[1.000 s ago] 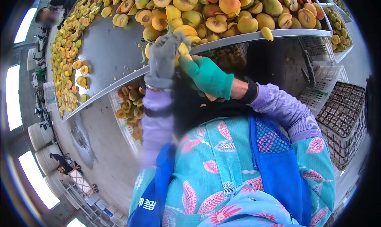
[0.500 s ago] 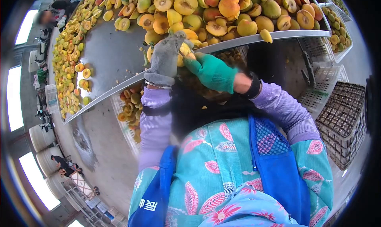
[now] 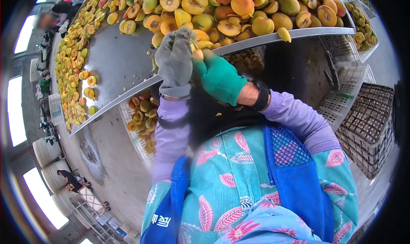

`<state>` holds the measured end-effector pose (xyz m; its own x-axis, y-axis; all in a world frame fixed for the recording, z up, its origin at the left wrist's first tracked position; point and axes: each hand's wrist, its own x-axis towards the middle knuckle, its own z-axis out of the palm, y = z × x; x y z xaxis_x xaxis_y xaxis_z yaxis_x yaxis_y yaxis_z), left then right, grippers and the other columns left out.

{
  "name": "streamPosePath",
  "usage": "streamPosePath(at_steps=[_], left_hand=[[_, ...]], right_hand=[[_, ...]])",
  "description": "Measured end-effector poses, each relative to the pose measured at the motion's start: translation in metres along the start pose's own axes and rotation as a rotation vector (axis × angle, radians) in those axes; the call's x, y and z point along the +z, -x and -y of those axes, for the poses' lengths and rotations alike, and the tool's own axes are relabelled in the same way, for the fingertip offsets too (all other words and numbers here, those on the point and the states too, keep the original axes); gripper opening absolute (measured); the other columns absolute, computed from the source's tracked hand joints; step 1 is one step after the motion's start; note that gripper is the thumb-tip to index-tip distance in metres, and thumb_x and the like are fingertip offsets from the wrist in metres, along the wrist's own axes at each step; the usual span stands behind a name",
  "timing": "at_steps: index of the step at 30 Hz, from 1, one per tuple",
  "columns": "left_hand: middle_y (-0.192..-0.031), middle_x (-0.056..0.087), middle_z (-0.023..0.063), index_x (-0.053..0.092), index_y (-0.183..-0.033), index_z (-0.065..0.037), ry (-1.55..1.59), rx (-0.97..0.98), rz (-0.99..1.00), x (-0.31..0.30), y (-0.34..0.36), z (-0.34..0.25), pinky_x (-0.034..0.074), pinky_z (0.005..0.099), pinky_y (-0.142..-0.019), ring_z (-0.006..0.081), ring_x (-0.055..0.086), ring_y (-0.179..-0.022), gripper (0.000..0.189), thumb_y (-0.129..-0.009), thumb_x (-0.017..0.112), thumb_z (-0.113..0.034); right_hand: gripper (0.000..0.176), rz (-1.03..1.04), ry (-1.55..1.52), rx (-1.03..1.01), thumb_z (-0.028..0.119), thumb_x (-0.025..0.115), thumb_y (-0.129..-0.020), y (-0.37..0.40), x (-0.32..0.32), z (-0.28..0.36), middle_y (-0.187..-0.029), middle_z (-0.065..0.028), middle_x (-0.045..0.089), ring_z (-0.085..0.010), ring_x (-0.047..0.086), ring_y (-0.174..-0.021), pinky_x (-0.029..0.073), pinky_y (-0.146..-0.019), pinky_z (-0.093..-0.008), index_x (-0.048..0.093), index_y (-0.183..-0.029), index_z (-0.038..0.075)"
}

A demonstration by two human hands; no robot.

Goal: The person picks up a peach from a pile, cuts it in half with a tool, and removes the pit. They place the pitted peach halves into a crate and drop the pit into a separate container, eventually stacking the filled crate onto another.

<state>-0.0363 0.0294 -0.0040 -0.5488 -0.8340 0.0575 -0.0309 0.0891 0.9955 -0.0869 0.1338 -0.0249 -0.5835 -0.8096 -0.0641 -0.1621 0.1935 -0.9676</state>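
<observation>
My left hand (image 3: 175,62), in a grey glove, is closed around a yellow peach (image 3: 197,54) at the metal table's front edge. Most of that fruit is covered by the fingers; a small yellow-orange part shows between the gloves. My right hand (image 3: 220,79), in a green glove, meets it from the right, its fingers curled and its thumb against the peach. Whether a small tool is also inside the right glove cannot be seen. Just beyond my hands lies a heap of whole and halved peaches (image 3: 228,27), some with pit hollows showing.
The steel table (image 3: 119,52) has a raised rim (image 3: 294,34), with a yellow piece (image 3: 284,35) on it. More halves (image 3: 72,79) line its left side. Below is a crate of peaches (image 3: 143,116). Plastic crates (image 3: 367,120) stand right. Another person (image 3: 70,180) is far left.
Both hands have drawn closer together, and the right has shifted slightly left. The peach between them shows less than before. The view has moved slightly.
</observation>
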Motion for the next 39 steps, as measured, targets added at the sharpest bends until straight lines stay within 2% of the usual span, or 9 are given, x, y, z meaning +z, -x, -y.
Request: streamPosePath(at_steps=[3,10,14,24,27,28,32,36,39], left_hand=[[-0.089,0.068,0.0123,0.064,-0.097,0.004,0.017,-0.026,0.013,0.002,0.000,0.002,0.052,0.0279,-0.070,0.0166,0.064,-0.078,0.026,-0.096,0.056,-0.021],[-0.087,0.068,0.0103,0.068,-0.092,0.003,-0.205,0.054,0.280,0.000,-0.014,-0.011,0.051,0.0265,-0.072,0.0167,0.063,-0.077,0.018,-0.093,0.058,-0.011],[-0.088,0.068,0.0099,0.068,-0.096,-0.001,-0.811,0.702,0.628,-0.012,-0.033,-0.015,0.053,0.0293,-0.072,0.0215,0.066,-0.078,0.015,-0.087,0.056,-0.004],[-0.079,0.070,0.0080,0.071,-0.091,-0.007,-0.335,0.116,0.201,0.007,-0.010,-0.017,0.052,0.0299,-0.069,0.0175,0.068,-0.078,0.014,-0.085,0.061,-0.015],[-0.080,0.070,0.0089,0.071,-0.091,-0.005,-0.806,0.043,0.753,-0.015,-0.037,-0.028,0.052,0.0288,-0.069,0.0182,0.068,-0.078,0.015,-0.085,0.061,-0.014],[-0.082,0.071,0.0101,0.070,-0.094,-0.004,-0.885,0.570,0.821,-0.024,-0.040,-0.023,0.052,0.0270,-0.069,0.0200,0.068,-0.079,0.016,-0.084,0.062,-0.013],[-0.089,0.070,0.0080,0.067,-0.095,0.001,-0.526,0.135,0.391,-0.001,-0.018,-0.027,0.052,0.0270,-0.071,0.0168,0.066,-0.079,0.016,-0.090,0.059,-0.012],[-0.082,0.068,0.0066,0.068,-0.087,0.001,0.018,-0.185,0.708,-0.012,-0.030,-0.030,0.052,0.0280,-0.069,0.0154,0.063,-0.075,0.026,-0.092,0.055,-0.020],[-0.088,0.068,0.0076,0.066,-0.094,0.001,0.144,0.332,0.935,-0.011,-0.049,0.007,0.052,0.0263,-0.070,0.0143,0.063,-0.078,0.021,-0.093,0.052,-0.015]], right_hand=[[0.039,-0.142,-0.034,-0.351,0.037,0.046,-0.099,0.002,0.014,-0.017,-0.066,-0.0166,0.059,-0.0348,0.060,-0.061,0.047,-0.056,-0.0465,0.055,-0.099,0.000],[0.042,0.123,-0.539,0.272,0.040,0.049,-0.098,0.009,-0.001,0.008,-0.066,-0.0021,0.055,-0.0115,0.051,-0.057,0.042,-0.051,-0.0275,0.057,-0.091,-0.001],[0.042,0.224,-0.777,0.451,0.045,0.048,-0.098,0.008,-0.003,0.010,-0.064,-0.0001,0.053,-0.0099,0.047,-0.049,0.038,-0.043,-0.0253,0.057,-0.087,0.005],[0.045,0.422,-1.004,0.546,0.053,0.042,-0.097,0.006,-0.019,0.017,-0.055,-0.0023,0.045,-0.0131,0.041,-0.041,0.034,-0.038,-0.0274,0.049,-0.080,0.012],[0.045,0.529,-1.050,0.589,0.054,0.040,-0.098,0.012,-0.020,0.013,-0.055,0.0007,0.043,-0.0105,0.038,-0.041,0.032,-0.037,-0.0246,0.050,-0.081,0.014],[0.045,0.578,-1.100,0.595,0.055,0.038,-0.098,0.010,-0.019,0.015,-0.054,0.0022,0.042,-0.0091,0.037,-0.040,0.031,-0.037,-0.0232,0.050,-0.082,0.015],[0.043,0.671,-1.260,0.571,0.054,0.039,-0.099,0.008,-0.021,0.019,-0.054,0.0049,0.041,-0.0074,0.036,-0.040,0.031,-0.037,-0.0228,0.049,-0.081,0.016],[0.039,0.696,-1.271,0.598,0.050,0.041,-0.099,0.008,-0.031,0.027,-0.056,0.0081,0.040,-0.0062,0.036,-0.042,0.031,-0.042,-0.0243,0.047,-0.082,0.017],[0.035,0.768,-1.576,0.506,0.045,0.038,-0.102,0.014,-0.026,0.029,-0.057,0.0095,0.038,-0.0050,0.036,-0.045,0.030,-0.046,-0.0244,0.047,-0.084,0.016]])
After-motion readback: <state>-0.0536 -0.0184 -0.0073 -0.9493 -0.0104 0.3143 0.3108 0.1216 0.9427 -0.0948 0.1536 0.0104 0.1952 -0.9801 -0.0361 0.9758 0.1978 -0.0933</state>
